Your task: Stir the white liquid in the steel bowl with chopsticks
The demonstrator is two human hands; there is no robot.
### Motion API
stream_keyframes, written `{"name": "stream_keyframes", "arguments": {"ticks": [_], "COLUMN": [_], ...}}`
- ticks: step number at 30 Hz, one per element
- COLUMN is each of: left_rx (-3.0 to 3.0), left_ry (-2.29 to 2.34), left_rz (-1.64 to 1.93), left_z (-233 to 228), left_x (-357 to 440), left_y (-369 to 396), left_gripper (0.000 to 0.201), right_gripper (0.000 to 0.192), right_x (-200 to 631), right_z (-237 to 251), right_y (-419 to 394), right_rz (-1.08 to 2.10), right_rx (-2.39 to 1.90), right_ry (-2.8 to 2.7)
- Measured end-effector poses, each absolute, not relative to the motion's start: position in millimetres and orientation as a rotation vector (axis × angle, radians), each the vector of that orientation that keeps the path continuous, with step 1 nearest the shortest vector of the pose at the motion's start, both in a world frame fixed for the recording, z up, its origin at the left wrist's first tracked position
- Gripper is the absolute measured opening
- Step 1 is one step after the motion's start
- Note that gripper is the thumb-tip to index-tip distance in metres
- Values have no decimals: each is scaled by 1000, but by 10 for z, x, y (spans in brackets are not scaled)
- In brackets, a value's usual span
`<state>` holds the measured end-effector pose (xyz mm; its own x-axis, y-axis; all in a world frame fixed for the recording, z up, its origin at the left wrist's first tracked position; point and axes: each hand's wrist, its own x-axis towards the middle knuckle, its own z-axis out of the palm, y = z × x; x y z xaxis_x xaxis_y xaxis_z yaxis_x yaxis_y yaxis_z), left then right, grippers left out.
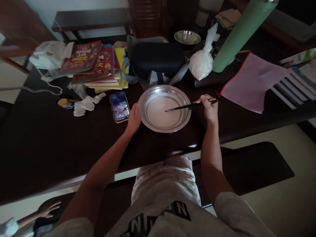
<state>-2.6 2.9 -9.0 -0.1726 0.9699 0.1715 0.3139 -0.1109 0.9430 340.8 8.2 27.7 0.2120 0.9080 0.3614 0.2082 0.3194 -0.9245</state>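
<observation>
- Head view is looking down at a dark worktop (37, 144), with the person sitting at its near edge.
- The left hand (133, 119) is curling against the left rim of a shallow metal bowl (165, 108), fingers wrapped loosely on the edge.
- The right hand (208, 107) is pinching a pair of dark chopsticks (190, 106), fingers pressed together around the yellow-banded end, just beside the bowl's right rim.
- The chopstick tips are reaching down into the whitish stuff sitting in the middle of the bowl.
- The bowl is sitting on the worktop right in front of the person, between both hands.
- A phone (119, 107) is lying face up just left of the left hand, screen lit.
- Behind the bowl a black case (156, 59) and a knotted white plastic bag (202, 61) are sitting, with a smaller metal bowl (187, 37) further back.
- A stack of books (97, 65) is piling up at the back left, crumpled tissue (85, 104) near it.
- A green cylinder (240, 33) is leaning in from the upper right, over a pink folder (251, 80).
- Someone else's small hand (48, 208) is showing at the bottom left, well apart from everything.
</observation>
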Motion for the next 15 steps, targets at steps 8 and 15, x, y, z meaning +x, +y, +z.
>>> {"name": "stream_keyframes", "arguments": {"ticks": [8, 15], "left_rx": [1435, 1403], "left_ry": [1508, 1521], "left_rz": [1306, 1315], "left_z": [-76, -52], "left_x": [-24, -1], "left_y": [17, 13], "left_gripper": [39, 34], "right_gripper": [51, 55], "right_x": [3402, 3382], "right_z": [283, 308], "right_y": [74, 59], "right_rz": [737, 818], "right_rx": [-1140, -1173], "right_ry": [-1333, -1364]}}
